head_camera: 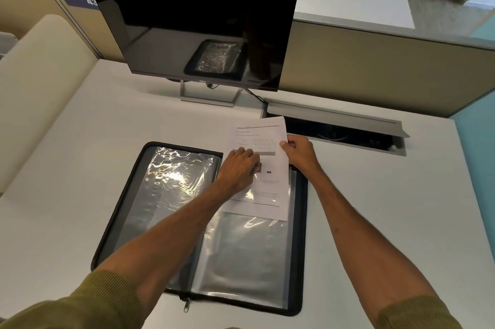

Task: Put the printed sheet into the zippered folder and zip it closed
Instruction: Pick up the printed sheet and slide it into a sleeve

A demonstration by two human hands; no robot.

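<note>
A black zippered folder (112,224) lies open flat on the desk, its clear plastic sleeves shining. Its zipper pull (186,305) hangs at the near edge by the spine. The printed sheet (270,189) sits over the folder's right half, its lower part inside a clear sleeve and its top sticking out past the folder's far edge. My left hand (238,168) presses flat on the sheet's left side at the sleeve's mouth. My right hand (298,150) pinches the sheet's right edge between thumb and fingers.
A dark monitor (198,26) on a metal stand (209,95) stands just beyond the folder. An open cable tray (337,125) with a raised lid is set into the white desk (388,208) at the far right. A partition wall (375,71) closes the desk's far side.
</note>
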